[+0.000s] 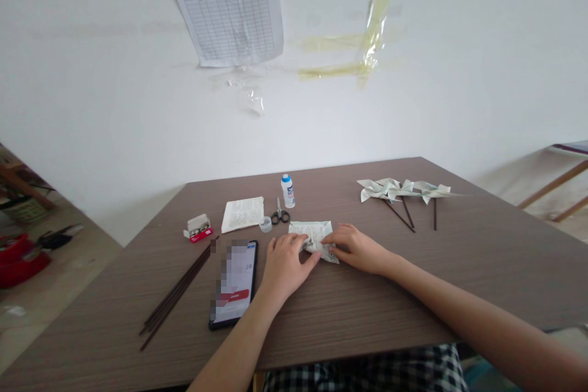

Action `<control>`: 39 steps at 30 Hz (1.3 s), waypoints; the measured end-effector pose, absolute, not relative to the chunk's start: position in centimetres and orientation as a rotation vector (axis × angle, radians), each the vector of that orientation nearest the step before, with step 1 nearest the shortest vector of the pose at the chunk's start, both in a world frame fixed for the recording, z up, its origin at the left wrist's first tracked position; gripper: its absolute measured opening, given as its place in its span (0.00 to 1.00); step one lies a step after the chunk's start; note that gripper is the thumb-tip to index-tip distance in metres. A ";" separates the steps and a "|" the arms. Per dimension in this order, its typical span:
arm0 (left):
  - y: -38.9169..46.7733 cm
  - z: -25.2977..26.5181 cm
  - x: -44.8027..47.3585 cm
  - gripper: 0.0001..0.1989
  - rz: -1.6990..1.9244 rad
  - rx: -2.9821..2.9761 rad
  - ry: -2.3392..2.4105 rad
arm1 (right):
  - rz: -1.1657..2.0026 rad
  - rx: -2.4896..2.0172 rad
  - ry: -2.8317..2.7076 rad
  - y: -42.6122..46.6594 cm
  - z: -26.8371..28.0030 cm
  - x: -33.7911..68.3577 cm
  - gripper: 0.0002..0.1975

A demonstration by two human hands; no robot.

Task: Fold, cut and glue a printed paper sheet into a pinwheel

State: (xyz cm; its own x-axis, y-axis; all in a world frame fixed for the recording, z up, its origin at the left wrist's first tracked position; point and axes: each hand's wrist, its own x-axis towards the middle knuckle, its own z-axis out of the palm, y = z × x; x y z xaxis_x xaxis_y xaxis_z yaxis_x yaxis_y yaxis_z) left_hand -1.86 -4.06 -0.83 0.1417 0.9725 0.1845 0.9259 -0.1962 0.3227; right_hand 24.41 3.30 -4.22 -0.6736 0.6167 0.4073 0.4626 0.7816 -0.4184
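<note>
A small piece of printed paper (316,229), partly folded, lies on the table before me. From its left side, my left hand (287,262) grips it, with thumb and fingers on its lower part. My right hand (361,249) has its bent fingers on the paper's right edge. Just beyond the paper are black-handled scissors (280,215), a small clear cup (265,224) and a white glue bottle with a blue cap (288,192). A stack of printed paper sheets (243,214) sits farther left. Fingertips partly cover the paper's folds.
Several paper pinwheels on dark sticks (404,191) lie at the right on the brown table (413,306). To the left are a phone (236,285), several dark sticks (177,294) and a small open red-and-white box (199,229). A white wall (114,104) stands behind.
</note>
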 end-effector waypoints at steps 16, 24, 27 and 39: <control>-4.6 0.4 -1.5 0.20 0.450 2.223 1.896 | 0.369 -0.984 -2.495 3.5 -3.5 25.0 0.18; -4.6 0.7 -1.5 0.18 0.412 2.251 1.909 | 0.358 -0.978 -2.495 3.5 -3.4 24.9 0.18; -4.6 0.7 -1.5 0.17 0.413 2.266 1.911 | 0.371 -0.998 -2.494 3.5 -3.3 24.9 0.18; -4.8 1.2 -1.3 0.16 0.376 2.259 1.897 | 0.313 -0.952 -2.465 3.7 -3.8 25.0 0.17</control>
State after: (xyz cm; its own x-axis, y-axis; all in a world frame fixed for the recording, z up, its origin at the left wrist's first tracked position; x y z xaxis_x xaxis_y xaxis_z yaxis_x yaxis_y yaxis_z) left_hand -1.32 -4.79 1.22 0.1603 0.9835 0.0837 0.9412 -0.1778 0.2874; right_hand 25.04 3.73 -3.83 -0.6451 0.6798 0.3489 0.5710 0.7323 -0.3710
